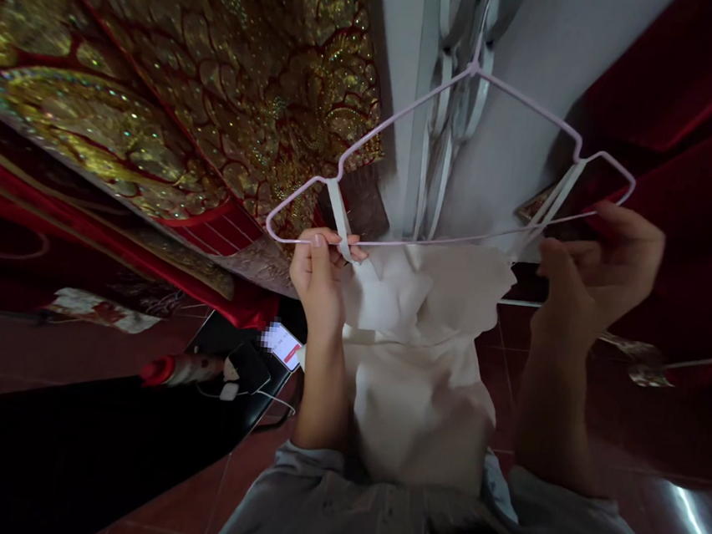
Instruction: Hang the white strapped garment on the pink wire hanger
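Starting at the left, we see a heavy red cloth thick with gold embroidery and sequins (179, 74), stiff-looking and scaly in texture, hanging above a dark surface where a phone (282, 345) lies beside a red-handled tool (179, 370) with a white cord. Moving inward, our left hand (317, 276) is closed, thumb and fingers pinching the left strap (339, 215) of a white dress (420, 349) against the bottom bar of a pale lilac wire hanger (461, 155). The hanger is thin coated wire, angular at the shoulders with a small notch on each side; we judge it light and springy, easily bent if squeezed, so it is best held at the bottom bar near the corners, as it is now. It hangs in front of a pale wall, its hook up among some white looped shapes that we cannot make out clearly. The dress hangs below the bar between our forearms, soft, limp and matte, with a ruffled upper edge; we judge it light, likely to slide off smooth wire unless its narrow ribbon straps sit in the notches. At the right, our right hand (595, 265) is curled shut around the right strap (554, 204) near the hanger's right shoulder. Behind it hangs dark red velvety fabric (690, 123).
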Motion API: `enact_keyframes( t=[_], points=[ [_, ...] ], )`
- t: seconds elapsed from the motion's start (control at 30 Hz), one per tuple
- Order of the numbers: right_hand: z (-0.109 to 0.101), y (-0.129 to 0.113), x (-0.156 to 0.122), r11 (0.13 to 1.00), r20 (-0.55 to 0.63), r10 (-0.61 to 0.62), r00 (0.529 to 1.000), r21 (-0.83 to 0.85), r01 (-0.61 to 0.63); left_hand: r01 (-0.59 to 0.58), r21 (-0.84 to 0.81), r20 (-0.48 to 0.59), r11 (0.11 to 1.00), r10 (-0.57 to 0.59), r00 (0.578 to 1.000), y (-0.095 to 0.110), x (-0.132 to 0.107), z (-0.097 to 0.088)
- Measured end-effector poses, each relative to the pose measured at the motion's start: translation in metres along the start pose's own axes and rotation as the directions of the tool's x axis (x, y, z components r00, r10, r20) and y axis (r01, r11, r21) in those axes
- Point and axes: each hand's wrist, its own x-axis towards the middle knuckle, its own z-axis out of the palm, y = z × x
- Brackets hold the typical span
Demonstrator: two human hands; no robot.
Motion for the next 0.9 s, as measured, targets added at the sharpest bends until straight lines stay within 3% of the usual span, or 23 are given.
enact_keyframes(
  t=[0.07, 0.13, 0.17, 0.23, 0.27, 0.3, 0.4, 0.47, 0.53, 0.63, 0.7, 0.73, 0.8, 0.83, 0.9],
  points=[
    [0.000, -0.002, 0.000, 0.993, -0.045, -0.114, 0.992, -0.034, 0.113, 0.001, -0.021, 0.005, 1.000, 0.000, 1.000, 0.000, 0.001, 0.001],
    [0.001, -0.012, -0.001, 0.991, 0.180, -0.104, 0.978, -0.067, 0.118, 0.004, -0.020, 0.003, 1.000, -0.004, 1.000, 0.000, 0.000, 0.003],
    [0.003, -0.018, -0.003, 0.992, 0.352, -0.063, 0.934, -0.078, 0.097, 0.004, -0.009, -0.003, 1.000, -0.004, 1.000, 0.000, -0.001, 0.003],
    [0.008, -0.028, -0.010, 0.994, 0.631, 0.042, 0.775, -0.105, 0.032, -0.008, 0.032, -0.022, 0.999, 0.008, 1.000, 0.003, -0.006, 0.002],
    [0.011, -0.031, -0.015, 0.993, 0.694, 0.079, 0.715, -0.118, 0.005, -0.020, 0.069, -0.025, 0.997, 0.022, 0.999, 0.005, -0.009, 0.000],
    [0.014, -0.033, -0.021, 0.991, 0.713, 0.106, 0.693, -0.132, -0.016, -0.029, 0.124, -0.017, 0.992, 0.031, 0.999, 0.009, -0.013, -0.002],
    [0.021, -0.030, -0.037, 0.986, 0.636, 0.137, 0.760, -0.160, -0.044, 0.007, 0.334, 0.085, 0.943, -0.038, 0.996, 0.027, -0.023, -0.010],
    [0.025, -0.027, -0.045, 0.987, 0.591, 0.127, 0.797, -0.158, -0.040, 0.063, 0.386, 0.157, 0.920, -0.133, 0.979, 0.045, -0.026, -0.011],
    [0.027, -0.024, -0.047, 0.989, 0.561, 0.108, 0.821, -0.143, -0.032, 0.110, 0.256, 0.227, 0.960, -0.170, 0.959, 0.063, -0.021, -0.007],
    [0.028, -0.023, -0.045, 0.994, 0.546, 0.081, 0.834, -0.101, -0.031, 0.172, -0.078, 0.271, 0.982, -0.145, 0.952, 0.082, -0.001, 0.001],
    [0.026, -0.021, -0.042, 0.995, 0.554, 0.074, 0.829, -0.090, -0.029, 0.101, -0.212, 0.181, 0.972, -0.063, 0.981, 0.082, 0.014, 0.000],
    [0.025, -0.020, -0.041, 0.995, 0.560, 0.076, 0.825, -0.097, -0.027, 0.005, -0.213, 0.075, 0.977, 0.012, 0.997, 0.077, 0.020, -0.003],
    [0.022, -0.017, -0.039, 0.992, 0.565, 0.089, 0.820, -0.121, -0.024, -0.156, -0.072, -0.138, 0.985, 0.145, 0.980, 0.062, 0.025, -0.013],
    [0.021, -0.016, -0.039, 0.991, 0.565, 0.094, 0.819, -0.134, -0.021, -0.159, 0.034, -0.209, 0.987, 0.162, 0.964, 0.053, 0.024, -0.018],
    [0.020, -0.016, -0.039, 0.990, 0.563, 0.087, 0.822, -0.144, -0.006, -0.043, 0.146, -0.189, 0.988, 0.070, 0.979, 0.036, 0.017, -0.024]
  ],
)
